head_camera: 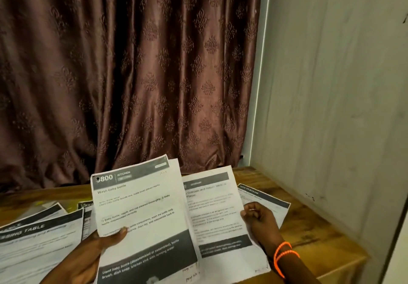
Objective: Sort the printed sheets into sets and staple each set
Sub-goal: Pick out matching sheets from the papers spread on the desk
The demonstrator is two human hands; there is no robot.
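Observation:
My left hand [95, 253] grips a small stack of printed sheets [143, 213] headed "KITCHEN – Wash baby bottle", thumb on the front near its left edge, held tilted above the table. My right hand [258, 219] pinches the right edge of another printed sheet [214, 213] that sits just behind and to the right of the stack. More printed sheets lie flat on the table: a pile headed "DINING TABLE" [37, 239] at the left and a "MULTI-ROOM" sheet [267, 200] under my right hand. No stapler is in view.
The wooden table [313, 235] ends at the right front, close to a pale wall [331, 96]. A brown patterned curtain [132, 63] hangs directly behind the table. An orange band circles my right wrist [284, 255].

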